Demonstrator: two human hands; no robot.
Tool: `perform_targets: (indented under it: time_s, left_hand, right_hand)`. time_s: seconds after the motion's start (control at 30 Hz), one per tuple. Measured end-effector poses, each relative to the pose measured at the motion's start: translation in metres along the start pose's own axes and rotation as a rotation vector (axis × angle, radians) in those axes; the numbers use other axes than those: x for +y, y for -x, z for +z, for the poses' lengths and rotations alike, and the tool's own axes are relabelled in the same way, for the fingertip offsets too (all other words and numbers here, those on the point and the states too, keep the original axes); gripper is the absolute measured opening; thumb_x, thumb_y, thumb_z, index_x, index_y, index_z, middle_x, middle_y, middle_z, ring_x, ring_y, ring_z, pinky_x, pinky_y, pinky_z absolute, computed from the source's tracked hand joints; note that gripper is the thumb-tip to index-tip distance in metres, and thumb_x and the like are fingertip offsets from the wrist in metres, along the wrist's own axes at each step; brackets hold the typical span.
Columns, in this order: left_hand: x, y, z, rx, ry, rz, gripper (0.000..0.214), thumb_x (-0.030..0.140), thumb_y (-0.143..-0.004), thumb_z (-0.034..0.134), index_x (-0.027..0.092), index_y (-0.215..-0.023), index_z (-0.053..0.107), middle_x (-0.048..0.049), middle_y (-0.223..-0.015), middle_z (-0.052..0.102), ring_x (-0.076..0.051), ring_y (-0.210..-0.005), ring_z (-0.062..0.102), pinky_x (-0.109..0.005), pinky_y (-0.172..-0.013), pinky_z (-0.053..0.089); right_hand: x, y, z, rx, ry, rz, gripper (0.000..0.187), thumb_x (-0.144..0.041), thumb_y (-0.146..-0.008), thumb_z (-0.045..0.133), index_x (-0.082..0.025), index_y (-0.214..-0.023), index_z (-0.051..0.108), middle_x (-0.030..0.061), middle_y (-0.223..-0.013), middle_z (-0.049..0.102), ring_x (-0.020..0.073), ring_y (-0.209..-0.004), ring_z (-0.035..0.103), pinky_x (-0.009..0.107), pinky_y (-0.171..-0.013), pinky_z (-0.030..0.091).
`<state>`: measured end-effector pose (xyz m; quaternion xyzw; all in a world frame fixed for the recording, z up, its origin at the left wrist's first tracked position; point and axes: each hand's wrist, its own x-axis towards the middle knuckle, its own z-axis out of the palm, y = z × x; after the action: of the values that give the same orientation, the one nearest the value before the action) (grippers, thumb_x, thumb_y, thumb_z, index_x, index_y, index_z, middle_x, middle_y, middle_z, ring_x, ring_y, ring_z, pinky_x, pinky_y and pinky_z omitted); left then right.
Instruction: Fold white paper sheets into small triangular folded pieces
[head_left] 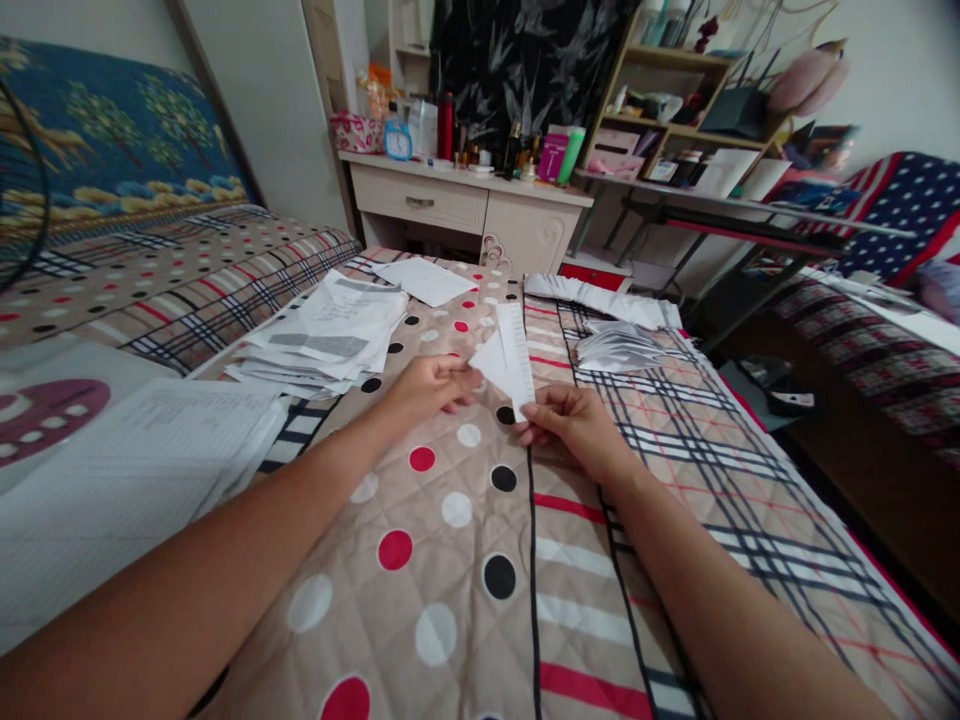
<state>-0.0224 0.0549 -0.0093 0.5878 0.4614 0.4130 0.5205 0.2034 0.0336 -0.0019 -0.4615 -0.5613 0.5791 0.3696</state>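
Note:
Both of my hands hold one folded white sheet of paper just above the patterned quilt. My left hand pinches the paper's left corner with closed fingers. At the paper's lower end, my right hand grips the long folded edge, fingers curled round it. The paper stands up as a narrow folded strip with a triangular flap on its left.
A loose pile of printed sheets lies to the left, a single sheet beyond it. Folded papers sit to the right, a long white strip behind them. A large sheet lies near left. A dresser stands beyond.

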Motion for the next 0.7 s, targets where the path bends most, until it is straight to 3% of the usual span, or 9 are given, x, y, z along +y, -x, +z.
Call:
perform_targets:
  time_s: [0.07,0.13,0.33,0.57,0.63,0.7]
  left_hand:
    - [0.002,0.003,0.012,-0.049,0.007,-0.018,0.034,0.043,-0.078,0.071,0.013,-0.093,0.069,-0.0088,-0.086,0.073,-0.014,-0.070,0.066,-0.022,-0.058,0.049]
    - [0.004,0.006,0.018,-0.017,0.012,-0.028,0.026,0.036,-0.080,0.069,0.011,-0.085,0.069,-0.0083,-0.078,0.072,-0.013,-0.065,0.065,-0.021,-0.056,0.048]
    - [0.008,0.009,0.016,-0.033,0.060,-0.039,0.026,0.035,-0.081,0.064,0.011,-0.072,0.067,-0.0023,-0.060,0.064,-0.007,-0.046,0.050,-0.020,-0.046,0.035]
    - [0.010,0.013,0.017,-0.121,0.100,-0.106,0.028,0.038,-0.074,0.067,0.011,-0.066,0.065,-0.0006,-0.053,0.057,-0.008,-0.044,0.047,-0.021,-0.043,0.031]
    - [0.011,0.014,0.018,-0.115,0.184,-0.153,0.028,0.039,-0.073,0.068,0.012,-0.068,0.066,-0.0014,-0.054,0.058,-0.009,-0.044,0.048,-0.021,-0.043,0.032]
    - [0.012,0.013,0.018,-0.064,0.217,-0.156,0.027,0.039,-0.072,0.070,0.013,-0.069,0.065,-0.0018,-0.055,0.059,-0.011,-0.045,0.051,-0.022,-0.042,0.034]
  right_hand:
    - [0.001,0.003,0.011,-0.039,-0.006,0.031,0.030,-0.041,-0.069,0.079,-0.015,-0.075,0.068,0.0059,-0.072,0.075,0.0118,-0.058,0.068,0.017,-0.051,0.044]
    - [0.002,0.006,0.019,-0.084,-0.015,0.045,0.028,-0.040,-0.072,0.078,-0.015,-0.079,0.067,0.0067,-0.076,0.075,0.0116,-0.061,0.069,0.017,-0.052,0.045]
    - [0.001,0.009,0.025,-0.136,0.004,0.030,0.035,-0.047,-0.077,0.073,-0.013,-0.079,0.068,0.0074,-0.075,0.074,0.0119,-0.061,0.069,0.018,-0.053,0.045]
    - [0.003,0.007,0.020,0.051,-0.164,-0.035,0.035,-0.050,-0.078,0.070,-0.015,-0.077,0.066,0.0008,-0.061,0.065,0.0085,-0.050,0.058,0.017,-0.045,0.042]
    - [0.005,0.006,0.019,0.114,-0.218,-0.075,0.033,-0.049,-0.077,0.071,-0.017,-0.082,0.065,0.0003,-0.065,0.065,0.0098,-0.053,0.059,0.018,-0.045,0.042]
    - [0.006,0.005,0.019,0.210,-0.232,-0.139,0.033,-0.047,-0.076,0.073,-0.020,-0.094,0.065,0.0023,-0.083,0.068,0.0124,-0.064,0.063,0.019,-0.047,0.044]
